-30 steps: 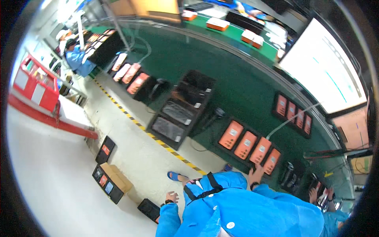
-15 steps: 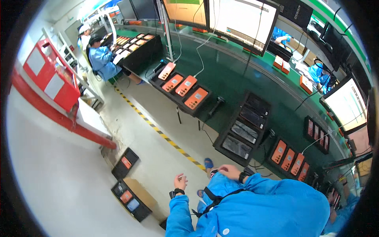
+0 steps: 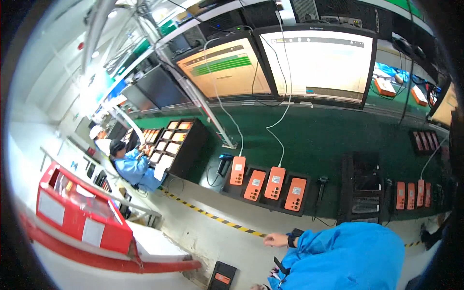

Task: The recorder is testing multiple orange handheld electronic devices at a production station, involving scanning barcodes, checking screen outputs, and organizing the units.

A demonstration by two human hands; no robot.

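My right hand [image 3: 276,239] is held over the floor in front of the bench, fingers loosely stretched and nothing in them. At the lower edge shows only a bit of my left hand [image 3: 259,287]; its fingers are mostly cut off. Ahead, on the green bench [image 3: 319,137], a black tray [image 3: 256,202] holds orange phones, among them one phone [image 3: 275,183] with a white cable plugged in. Another cabled phone [image 3: 237,170] leans at the tray's left end. A handheld scanner [image 3: 321,189] stands right of the tray.
Two monitors [image 3: 316,65] stand behind the phones. A second scanner [image 3: 224,164] is left of the tray. Further right are a black tray with dark panels [image 3: 366,208] and more orange phones [image 3: 411,195]. Left are a red bin [image 3: 82,212] and co-workers [image 3: 133,166]. A black tray [image 3: 223,276] lies low.
The view has swung up and left, toward the bench and monitors. My left hand has dropped mostly out of view; my right hand now appears over the floor, near the striped line.
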